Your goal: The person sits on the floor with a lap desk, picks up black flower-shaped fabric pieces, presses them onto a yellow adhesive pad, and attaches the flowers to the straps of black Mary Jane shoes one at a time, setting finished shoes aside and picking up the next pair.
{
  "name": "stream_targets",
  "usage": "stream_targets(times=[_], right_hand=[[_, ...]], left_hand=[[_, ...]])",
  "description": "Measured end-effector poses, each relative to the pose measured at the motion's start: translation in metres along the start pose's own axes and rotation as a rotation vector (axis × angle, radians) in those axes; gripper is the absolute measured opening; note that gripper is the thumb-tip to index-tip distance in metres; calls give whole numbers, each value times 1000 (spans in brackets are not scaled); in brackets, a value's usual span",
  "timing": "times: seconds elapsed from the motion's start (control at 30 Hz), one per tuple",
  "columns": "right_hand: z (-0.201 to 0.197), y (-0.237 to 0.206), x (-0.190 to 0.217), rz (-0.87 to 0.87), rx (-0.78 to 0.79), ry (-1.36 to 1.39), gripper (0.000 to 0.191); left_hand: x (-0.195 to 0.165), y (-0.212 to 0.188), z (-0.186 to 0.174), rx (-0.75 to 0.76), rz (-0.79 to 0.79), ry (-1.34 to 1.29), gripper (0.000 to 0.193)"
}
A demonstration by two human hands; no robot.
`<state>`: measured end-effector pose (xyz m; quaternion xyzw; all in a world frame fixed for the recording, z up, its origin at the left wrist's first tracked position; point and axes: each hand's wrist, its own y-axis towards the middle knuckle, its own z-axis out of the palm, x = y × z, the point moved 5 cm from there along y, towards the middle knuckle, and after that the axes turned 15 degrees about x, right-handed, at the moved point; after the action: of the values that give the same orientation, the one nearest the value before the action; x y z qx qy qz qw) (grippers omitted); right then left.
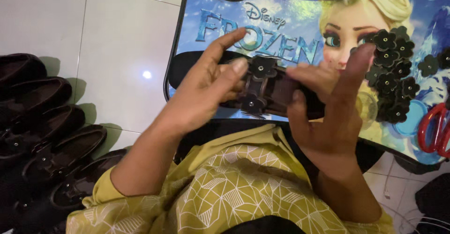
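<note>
The left hand (206, 91) and the right hand (328, 107) both hold one dark shoe (272, 91) between them, over a small table (197, 32) with a cartoon picture on top. The left thumb presses a black flower (263, 67) onto the shoe. The right hand grips the shoe's other end, with two fingers sticking up. More shoes (47, 135) sit on the floor left of the left hand. A pile of flowers (391, 74) lies just behind the right hand. Red scissors (433, 128) lie to its right.

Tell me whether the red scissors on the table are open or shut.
Cannot tell: only the red scissors' looped handles show at the frame's right edge; the blades are out of view.
</note>
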<state>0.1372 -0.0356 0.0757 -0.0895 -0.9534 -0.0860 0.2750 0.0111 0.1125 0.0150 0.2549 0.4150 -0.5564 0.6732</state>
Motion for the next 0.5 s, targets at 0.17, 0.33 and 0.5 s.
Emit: stream_targets(times=[0.17, 0.33, 0.5], right_hand=[[15, -10, -13, 93, 54, 268, 93], [20, -4, -7, 23, 20, 149, 90], [13, 3, 4, -80, 92, 97, 107]], left_hand=[[-11, -7, 4, 49, -59, 111, 92], [-10, -7, 12, 42, -34, 332, 90], [-5, 1, 5, -5, -5, 316, 68]])
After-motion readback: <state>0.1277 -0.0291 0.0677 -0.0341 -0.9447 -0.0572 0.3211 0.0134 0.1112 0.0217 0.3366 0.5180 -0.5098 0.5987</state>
